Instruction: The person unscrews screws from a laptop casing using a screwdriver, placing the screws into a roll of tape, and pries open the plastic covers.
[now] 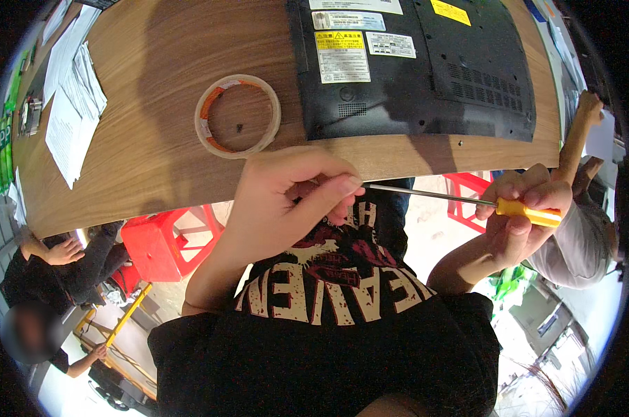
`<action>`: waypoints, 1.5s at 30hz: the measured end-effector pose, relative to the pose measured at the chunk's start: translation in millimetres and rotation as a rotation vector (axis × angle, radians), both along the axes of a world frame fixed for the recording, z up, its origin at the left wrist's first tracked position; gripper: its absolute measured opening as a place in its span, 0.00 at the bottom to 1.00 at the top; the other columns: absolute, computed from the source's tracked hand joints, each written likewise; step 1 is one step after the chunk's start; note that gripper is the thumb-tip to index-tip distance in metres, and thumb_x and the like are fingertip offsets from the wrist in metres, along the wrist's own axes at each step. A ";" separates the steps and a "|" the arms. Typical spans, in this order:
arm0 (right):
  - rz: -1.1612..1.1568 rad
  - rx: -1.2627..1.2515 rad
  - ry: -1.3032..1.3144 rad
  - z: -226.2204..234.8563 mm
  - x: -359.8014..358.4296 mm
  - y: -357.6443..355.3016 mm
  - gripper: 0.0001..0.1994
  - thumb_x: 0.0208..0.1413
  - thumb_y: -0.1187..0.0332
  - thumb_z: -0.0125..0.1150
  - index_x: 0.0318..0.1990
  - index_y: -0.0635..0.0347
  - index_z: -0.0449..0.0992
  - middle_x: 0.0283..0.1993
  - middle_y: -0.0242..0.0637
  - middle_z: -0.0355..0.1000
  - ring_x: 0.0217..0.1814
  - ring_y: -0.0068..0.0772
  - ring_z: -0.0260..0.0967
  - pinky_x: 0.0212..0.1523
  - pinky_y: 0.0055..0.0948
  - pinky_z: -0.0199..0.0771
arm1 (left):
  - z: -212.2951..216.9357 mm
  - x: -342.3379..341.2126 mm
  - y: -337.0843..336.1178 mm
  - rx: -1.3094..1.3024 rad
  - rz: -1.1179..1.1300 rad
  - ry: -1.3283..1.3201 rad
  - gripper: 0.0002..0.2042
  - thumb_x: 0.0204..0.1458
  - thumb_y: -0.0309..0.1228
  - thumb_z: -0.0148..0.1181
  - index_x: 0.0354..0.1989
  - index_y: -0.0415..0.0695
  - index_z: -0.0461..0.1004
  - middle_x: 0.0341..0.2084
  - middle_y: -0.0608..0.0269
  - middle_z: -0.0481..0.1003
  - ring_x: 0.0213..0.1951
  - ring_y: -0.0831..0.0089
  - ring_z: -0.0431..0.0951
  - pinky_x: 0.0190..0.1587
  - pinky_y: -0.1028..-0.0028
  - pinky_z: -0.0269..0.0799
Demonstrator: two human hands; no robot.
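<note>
In my right hand (526, 212) is the yellow handle (540, 215) of a screwdriver, my fingers wrapped round it. Its thin metal shaft (425, 194) points left, in front of my chest. My left hand (293, 201) pinches at the shaft's tip between thumb and fingers; anything small held there is hidden. Beyond my hands a black laptop (398, 104) lies underside up on the wooden table. To its left rests a ring-shaped tape roll (275, 125), with small dark bits, seemingly screws (240, 128), inside it. One tiny piece (460, 143) sits by the laptop's near edge.
Papers (78, 125) lie along the table's left side. Below the near table edge stand red plastic stools (154, 243). Another person in dark clothes (50, 271) is at the left, and another person's arm (575, 139) reaches onto the table's right side.
</note>
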State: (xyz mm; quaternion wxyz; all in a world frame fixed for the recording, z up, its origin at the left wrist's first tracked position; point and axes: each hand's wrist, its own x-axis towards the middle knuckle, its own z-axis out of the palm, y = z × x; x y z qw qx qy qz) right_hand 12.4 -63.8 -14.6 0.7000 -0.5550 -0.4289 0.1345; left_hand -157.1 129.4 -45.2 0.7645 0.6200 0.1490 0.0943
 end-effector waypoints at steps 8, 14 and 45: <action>-0.096 0.044 0.134 -15.4 -0.2 -3.9 0.15 0.53 0.67 0.62 0.37 0.63 0.61 0.28 0.39 0.62 0.18 0.36 0.68 0.17 0.27 0.71 | -4.2 -2.8 -7.4 -0.245 0.028 0.099 0.07 0.55 0.25 0.56 0.37 0.33 0.76 0.27 0.58 0.77 0.23 0.79 0.76 0.25 0.82 0.72; -0.224 0.111 0.197 -17.2 -3.6 1.4 0.15 0.52 0.67 0.63 0.37 0.62 0.61 0.27 0.39 0.62 0.20 0.35 0.68 0.18 0.30 0.73 | 1.0 -20.1 6.5 -0.167 0.213 0.095 0.09 0.57 0.27 0.52 0.39 0.34 0.76 0.26 0.58 0.77 0.21 0.81 0.74 0.23 0.83 0.69; 0.127 -0.202 -0.502 6.8 -11.4 80.5 0.14 0.52 0.67 0.63 0.30 0.58 0.59 0.25 0.41 0.67 0.16 0.32 0.66 0.16 0.29 0.72 | -58.2 -84.5 88.2 0.959 0.911 0.379 0.07 0.54 0.25 0.56 0.32 0.35 0.77 0.26 0.59 0.78 0.30 0.76 0.76 0.37 0.78 0.69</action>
